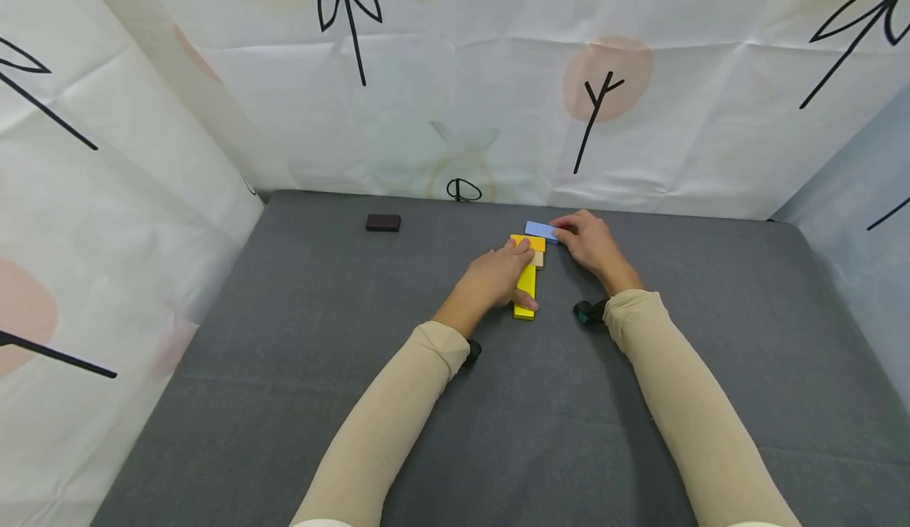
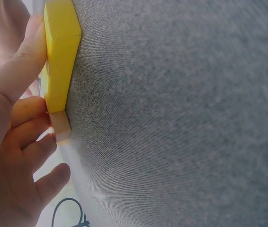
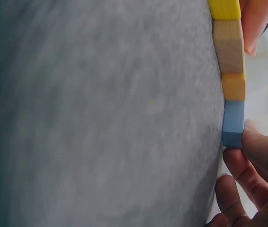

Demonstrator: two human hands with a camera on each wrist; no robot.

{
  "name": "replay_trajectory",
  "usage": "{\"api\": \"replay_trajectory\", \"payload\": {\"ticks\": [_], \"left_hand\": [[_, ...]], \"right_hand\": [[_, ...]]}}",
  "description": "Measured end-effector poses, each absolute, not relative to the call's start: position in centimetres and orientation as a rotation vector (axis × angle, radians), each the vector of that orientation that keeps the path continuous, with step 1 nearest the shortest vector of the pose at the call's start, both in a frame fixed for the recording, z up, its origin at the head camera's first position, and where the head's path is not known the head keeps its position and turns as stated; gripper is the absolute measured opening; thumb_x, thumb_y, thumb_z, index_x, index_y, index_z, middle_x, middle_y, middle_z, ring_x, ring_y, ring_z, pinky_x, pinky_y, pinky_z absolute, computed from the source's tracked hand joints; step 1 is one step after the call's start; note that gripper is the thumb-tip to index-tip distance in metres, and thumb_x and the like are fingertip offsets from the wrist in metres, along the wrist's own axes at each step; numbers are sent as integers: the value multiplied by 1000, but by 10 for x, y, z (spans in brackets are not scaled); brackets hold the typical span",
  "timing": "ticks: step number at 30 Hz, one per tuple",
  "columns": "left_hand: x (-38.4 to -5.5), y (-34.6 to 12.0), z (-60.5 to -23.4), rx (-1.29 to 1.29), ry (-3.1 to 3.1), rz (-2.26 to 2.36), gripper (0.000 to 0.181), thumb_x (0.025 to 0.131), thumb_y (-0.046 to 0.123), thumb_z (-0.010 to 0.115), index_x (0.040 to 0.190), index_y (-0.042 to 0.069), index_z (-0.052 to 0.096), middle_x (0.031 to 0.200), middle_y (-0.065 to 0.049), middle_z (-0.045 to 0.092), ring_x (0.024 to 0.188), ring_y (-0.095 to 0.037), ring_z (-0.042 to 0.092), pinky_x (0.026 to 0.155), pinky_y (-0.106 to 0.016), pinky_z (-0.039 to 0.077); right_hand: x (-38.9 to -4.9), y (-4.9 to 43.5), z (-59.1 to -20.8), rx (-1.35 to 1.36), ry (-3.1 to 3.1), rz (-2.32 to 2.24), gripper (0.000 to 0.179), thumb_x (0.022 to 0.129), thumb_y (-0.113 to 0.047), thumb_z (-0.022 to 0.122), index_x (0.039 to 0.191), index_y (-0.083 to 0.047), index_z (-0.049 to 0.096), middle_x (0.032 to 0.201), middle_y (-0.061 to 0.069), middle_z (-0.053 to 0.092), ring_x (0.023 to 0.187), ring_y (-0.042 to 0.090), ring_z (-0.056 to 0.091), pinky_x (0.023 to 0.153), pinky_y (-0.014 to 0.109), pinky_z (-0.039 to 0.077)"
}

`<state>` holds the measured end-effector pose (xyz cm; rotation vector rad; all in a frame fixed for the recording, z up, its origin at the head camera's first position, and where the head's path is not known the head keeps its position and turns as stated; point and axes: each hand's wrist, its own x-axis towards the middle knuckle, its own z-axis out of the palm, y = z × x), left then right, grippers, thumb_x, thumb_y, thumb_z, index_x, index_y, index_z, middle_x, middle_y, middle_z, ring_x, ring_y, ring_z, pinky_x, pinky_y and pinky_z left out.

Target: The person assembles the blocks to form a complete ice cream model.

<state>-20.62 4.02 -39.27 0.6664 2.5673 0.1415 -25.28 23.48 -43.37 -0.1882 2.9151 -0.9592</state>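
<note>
A short row of toy blocks lies on the grey table. In the head view, a yellow block (image 1: pixel 524 310) is nearest, then a bare wooden block (image 1: pixel 538 260), an orange-yellow block (image 1: pixel 529 242) and a blue block (image 1: pixel 542 231) at the far end. My left hand (image 1: pixel 498 272) rests over the row, its thumb on the yellow block and its other fingers reaching toward the wooden and orange-yellow ones. With thumb and fingertips my right hand (image 1: pixel 593 246) pinches the right end of the blue block. The right wrist view has the blue block (image 3: pixel 233 123) right against the orange-yellow one (image 3: pixel 233 86).
A dark brown block (image 1: pixel 383 223) lies apart near the table's back edge, left of the row. The grey cloth-covered table (image 1: pixel 284 400) meets a white patterned fabric backdrop (image 1: pixel 455 116) behind and at the sides. A dark camera mount (image 1: pixel 590 311) sits under the right wrist.
</note>
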Motion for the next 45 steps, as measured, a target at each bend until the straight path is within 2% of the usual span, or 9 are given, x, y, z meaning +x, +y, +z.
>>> {"api": "replay_trajectory", "payload": {"ticks": [9, 18, 34, 38, 42, 45], "left_hand": [[-207, 39, -394, 691, 2575, 155, 99, 88, 56, 72, 165, 19, 21, 174, 4, 9, 162, -19, 8, 131, -43, 21], [-208, 38, -394, 693, 2575, 141, 100, 88, 56, 71, 165, 20, 20, 174, 4, 9, 162, -20, 8, 131, -43, 22], [-207, 38, -395, 692, 2573, 188, 100, 88, 56, 72, 165, 19, 20, 174, 3, 8, 162, -20, 7, 130, -50, 21], [-207, 38, -397, 677, 2582, 188, 98, 87, 56, 72, 164, 21, 23, 174, 4, 7, 162, -19, 6, 131, -51, 19], [-204, 40, -398, 717, 2614, 135, 94, 88, 57, 72, 163, 21, 27, 174, 4, 13, 162, -18, 12, 130, -49, 20], [-198, 42, -397, 776, 2652, 108, 89, 89, 55, 72, 161, 20, 33, 172, 4, 20, 160, -19, 19, 130, -48, 23]], "right_hand": [[-257, 227, -436, -194, 2869, -1000, 35, 107, -21, 55, 135, -2, 65, 128, 24, 57, 122, 41, 52, 108, 55, 40], [-260, 223, -434, -190, 2813, -972, 38, 108, -29, 52, 139, -9, 63, 129, 21, 55, 120, 37, 49, 101, 58, 34], [-259, 223, -430, -164, 2766, -923, 39, 110, -32, 48, 142, -14, 59, 139, 21, 53, 135, 44, 42, 109, 67, 27], [-258, 222, -428, -192, 2773, -888, 39, 109, -31, 49, 143, -13, 59, 133, 22, 54, 126, 43, 46, 107, 70, 28], [-257, 221, -428, -251, 2823, -837, 39, 109, -28, 51, 144, -13, 59, 120, 21, 56, 105, 37, 51, 92, 52, 37], [-255, 221, -428, -316, 2888, -798, 39, 107, -25, 54, 144, -12, 60, 113, 20, 58, 95, 34, 52, 78, 40, 35]]}}
